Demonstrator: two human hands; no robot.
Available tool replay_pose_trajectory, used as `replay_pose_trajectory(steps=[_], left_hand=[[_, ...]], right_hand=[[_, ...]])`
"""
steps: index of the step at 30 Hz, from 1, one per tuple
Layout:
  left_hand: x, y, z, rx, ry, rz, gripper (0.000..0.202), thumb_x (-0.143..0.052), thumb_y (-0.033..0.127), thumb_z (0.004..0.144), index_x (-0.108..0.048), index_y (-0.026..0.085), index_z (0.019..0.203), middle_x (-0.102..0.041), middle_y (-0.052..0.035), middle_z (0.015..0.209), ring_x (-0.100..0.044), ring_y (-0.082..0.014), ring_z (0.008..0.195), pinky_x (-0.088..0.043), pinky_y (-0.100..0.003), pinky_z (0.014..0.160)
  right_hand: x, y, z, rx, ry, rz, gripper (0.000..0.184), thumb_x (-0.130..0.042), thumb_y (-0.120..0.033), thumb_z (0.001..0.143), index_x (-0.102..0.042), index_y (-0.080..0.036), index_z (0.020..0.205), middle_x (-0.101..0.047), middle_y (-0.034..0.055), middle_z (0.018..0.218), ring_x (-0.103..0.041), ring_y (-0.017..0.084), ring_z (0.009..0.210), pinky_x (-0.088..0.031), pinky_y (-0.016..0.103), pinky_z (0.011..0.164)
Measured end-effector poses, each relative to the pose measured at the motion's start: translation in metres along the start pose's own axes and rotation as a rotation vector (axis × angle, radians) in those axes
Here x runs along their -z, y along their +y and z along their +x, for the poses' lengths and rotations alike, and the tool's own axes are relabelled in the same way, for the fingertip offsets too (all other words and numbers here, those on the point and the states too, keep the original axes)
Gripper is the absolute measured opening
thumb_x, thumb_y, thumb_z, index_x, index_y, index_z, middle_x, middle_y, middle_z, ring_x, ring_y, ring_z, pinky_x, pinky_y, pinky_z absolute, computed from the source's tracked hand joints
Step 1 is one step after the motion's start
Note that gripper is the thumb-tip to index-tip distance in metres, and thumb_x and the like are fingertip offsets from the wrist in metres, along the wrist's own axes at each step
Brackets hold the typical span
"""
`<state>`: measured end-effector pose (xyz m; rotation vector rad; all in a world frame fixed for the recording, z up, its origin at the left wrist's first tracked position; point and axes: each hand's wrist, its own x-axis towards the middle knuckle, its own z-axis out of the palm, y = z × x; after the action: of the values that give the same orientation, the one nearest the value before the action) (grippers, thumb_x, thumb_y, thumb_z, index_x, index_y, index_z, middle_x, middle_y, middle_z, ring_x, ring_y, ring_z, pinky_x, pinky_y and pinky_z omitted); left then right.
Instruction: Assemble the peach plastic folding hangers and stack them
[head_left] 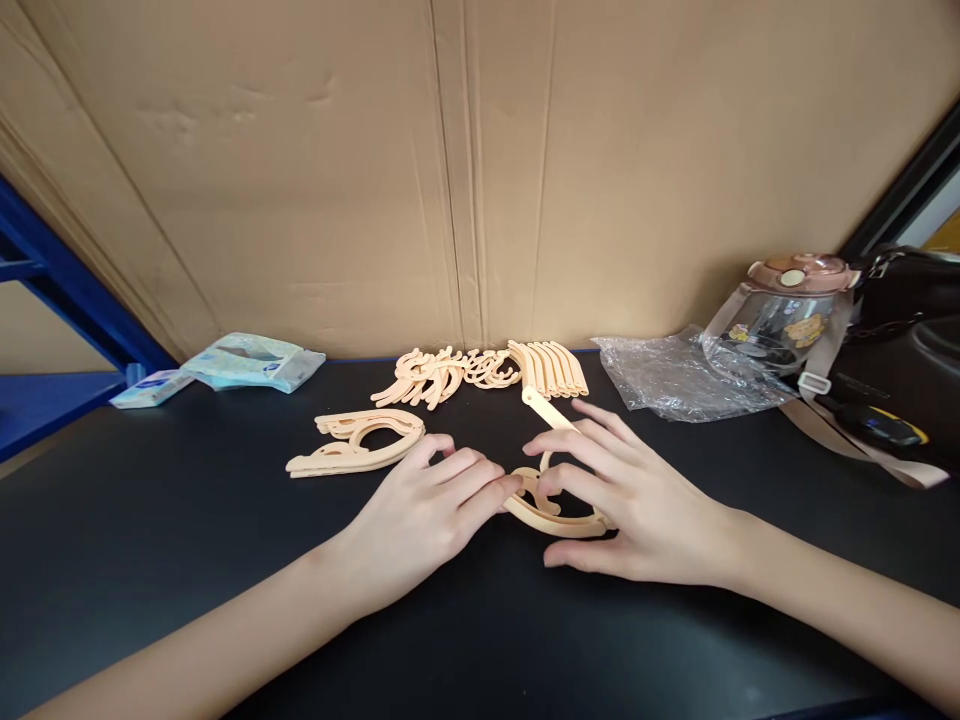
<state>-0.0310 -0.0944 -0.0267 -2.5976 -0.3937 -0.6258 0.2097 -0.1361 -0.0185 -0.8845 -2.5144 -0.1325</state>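
Note:
A beige plastic folding hanger (551, 522) lies low over the black table in front of me, one of its arms sticking up at the back. My left hand (431, 510) is closed, thumb and fingertips pinching the left end of the hanger. Curled over its right part, my right hand (630, 500) grips it with the fingers somewhat spread, hiding that end. Folded hangers (356, 445) are stacked just left of my left hand. Behind the hands lie loose curved arms (424, 378), a cluster of small hooks (491, 368) and a row of hanger arms (551, 368).
On the left, a light-blue tissue pack (255, 362) rests by a blue frame (82, 290). A crumpled clear plastic bag (675, 375), a clear bottle with a pink lid (795, 310) and a dark bag (907, 350) are at right. Cardboard (337, 180) stands behind the table (187, 540).

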Motion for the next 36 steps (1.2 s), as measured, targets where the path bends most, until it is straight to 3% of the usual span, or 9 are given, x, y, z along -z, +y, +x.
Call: replay_pose_trajectory(steps=[6, 10, 13, 16, 20, 24, 26, 30, 36], left_hand=[[0.004, 0.002, 0.005, 0.101, 0.089, -0.111, 0.016, -0.048, 0.018, 0.098, -0.063, 0.016, 0.103, -0.071, -0.0003, 0.088, -0.061, -0.0138, 0.077, -0.034, -0.032, 0.078], [0.005, 0.004, 0.005, 0.147, 0.079, -0.171, 0.013, -0.049, 0.02, 0.098, -0.061, 0.019, 0.104, -0.069, 0.0016, 0.086, -0.06, -0.0136, 0.074, -0.034, -0.032, 0.076], [0.002, 0.006, 0.002, 0.262, 0.048, -0.226, 0.027, -0.054, 0.021, 0.095, -0.051, 0.019, 0.122, -0.065, -0.0037, 0.107, -0.06, -0.018, 0.093, -0.039, -0.032, 0.08], [-0.003, 0.006, 0.0, 0.469, 0.084, -0.313, 0.049, -0.056, 0.023, 0.092, -0.035, 0.017, 0.135, -0.05, -0.0111, 0.131, -0.05, -0.0217, 0.117, -0.044, -0.032, 0.088], [-0.005, 0.005, 0.0, 0.633, 0.059, -0.43, 0.036, -0.055, 0.022, 0.091, -0.041, 0.02, 0.125, -0.053, -0.0082, 0.121, -0.055, -0.0199, 0.106, -0.049, -0.033, 0.084], [-0.002, 0.003, 0.003, 0.459, -0.215, -0.518, 0.025, -0.06, 0.026, 0.09, -0.055, 0.023, 0.114, -0.06, -0.0037, 0.114, -0.057, -0.0212, 0.104, -0.048, -0.038, 0.089], [-0.001, 0.003, 0.004, 0.377, -0.28, -0.541, 0.023, -0.059, 0.023, 0.09, -0.059, 0.023, 0.113, -0.063, -0.0028, 0.111, -0.059, -0.02, 0.1, -0.048, -0.035, 0.087], [0.002, 0.007, 0.004, 0.229, -0.257, -0.534, 0.019, -0.057, 0.02, 0.092, -0.062, 0.022, 0.111, -0.065, -0.0011, 0.096, -0.059, -0.0155, 0.085, -0.048, -0.026, 0.075], [0.008, 0.02, 0.004, 0.065, -0.252, -0.417, 0.02, -0.045, 0.02, 0.097, -0.062, 0.016, 0.107, -0.063, -0.0042, 0.086, -0.058, -0.0169, 0.076, -0.048, -0.029, 0.071]], right_hand=[[0.001, -0.001, -0.001, -0.006, 0.009, -0.12, 0.013, -0.063, -0.034, 0.086, -0.063, -0.022, 0.093, -0.055, 0.0076, 0.131, -0.04, 0.031, 0.131, -0.009, 0.065, 0.114], [0.002, 0.003, -0.001, 0.039, -0.05, -0.071, 0.012, -0.064, -0.028, 0.085, -0.065, -0.021, 0.094, -0.046, 0.0101, 0.141, -0.03, 0.031, 0.138, -0.02, 0.059, 0.114], [0.003, 0.01, -0.001, 0.026, -0.051, -0.015, 0.007, -0.061, -0.026, 0.086, -0.064, -0.02, 0.088, -0.044, 0.0109, 0.143, -0.033, 0.029, 0.137, -0.028, 0.052, 0.113], [0.006, 0.022, 0.0, -0.044, -0.006, -0.005, 0.01, -0.06, -0.028, 0.087, -0.061, -0.02, 0.081, -0.044, 0.0101, 0.144, -0.036, 0.03, 0.135, -0.025, 0.057, 0.113], [0.008, 0.037, 0.0, -0.128, -0.03, 0.043, 0.007, -0.059, -0.028, 0.085, -0.059, -0.021, 0.082, -0.044, 0.0094, 0.144, -0.035, 0.029, 0.135, -0.021, 0.06, 0.112], [0.004, 0.044, -0.001, -0.167, -0.119, 0.137, 0.008, -0.059, -0.023, 0.082, -0.054, -0.021, 0.075, -0.045, 0.0077, 0.143, -0.028, 0.028, 0.139, -0.025, 0.055, 0.111], [0.001, 0.044, -0.002, -0.176, -0.167, 0.181, 0.009, -0.059, -0.021, 0.08, -0.053, -0.021, 0.073, -0.045, 0.007, 0.142, -0.026, 0.027, 0.14, -0.026, 0.053, 0.11], [-0.002, 0.043, -0.002, -0.172, -0.212, 0.25, 0.009, -0.061, -0.019, 0.078, -0.053, -0.021, 0.073, -0.045, 0.0061, 0.143, -0.027, 0.027, 0.139, -0.025, 0.054, 0.11], [-0.005, 0.045, 0.0, -0.162, -0.212, 0.27, 0.008, -0.06, -0.019, 0.079, -0.055, -0.021, 0.073, -0.051, 0.0046, 0.137, -0.031, 0.028, 0.136, -0.023, 0.055, 0.11]])
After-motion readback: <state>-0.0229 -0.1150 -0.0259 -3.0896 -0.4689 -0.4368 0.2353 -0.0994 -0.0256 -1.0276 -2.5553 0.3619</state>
